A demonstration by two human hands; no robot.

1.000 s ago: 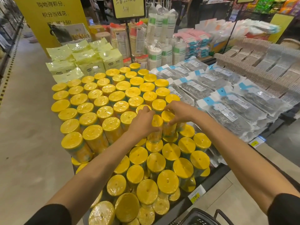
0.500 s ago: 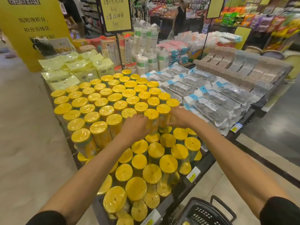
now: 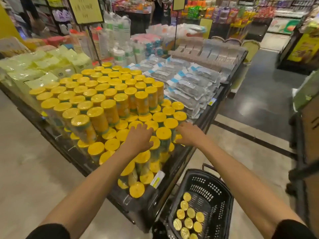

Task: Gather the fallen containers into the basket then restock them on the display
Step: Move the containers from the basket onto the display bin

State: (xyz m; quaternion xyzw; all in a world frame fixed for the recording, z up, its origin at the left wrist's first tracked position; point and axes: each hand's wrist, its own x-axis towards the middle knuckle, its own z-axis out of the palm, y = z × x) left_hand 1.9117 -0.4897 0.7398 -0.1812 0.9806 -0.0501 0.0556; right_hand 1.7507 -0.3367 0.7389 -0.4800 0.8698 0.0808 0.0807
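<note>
— How are the arms held?

— Both arms reach forward over the near edge of the counter [image 3: 179,163], with black sleeves at the shoulders. The left hand [image 3: 140,137] lies palm down on the yellow lids, its fingers [image 3: 148,131] straight and spread apart. The right hand [image 3: 189,134] is at 1 o'clock from it, fingers loosely straight and holding nothing. One upright container [image 3: 163,135] stands between the two hands. I cannot tell if the right hand touches it.

— And where are the other containers?

— Most of the yellow-lidded containers [image 3: 110,94] stand packed on the counter, from 10 to 12 o'clock, in two levels. Several more [image 3: 188,219] stand upright in the black basket [image 3: 224,200] on the floor [image 3: 25,161] at 5 o'clock.

— What is around?

— Grey packets [image 3: 186,80] with blue labels lie at 1 o'clock, pale green packs [image 3: 43,66] at 10 o'clock. Behind is a yellow sign [image 3: 86,9] and blurred shop shelves.
</note>
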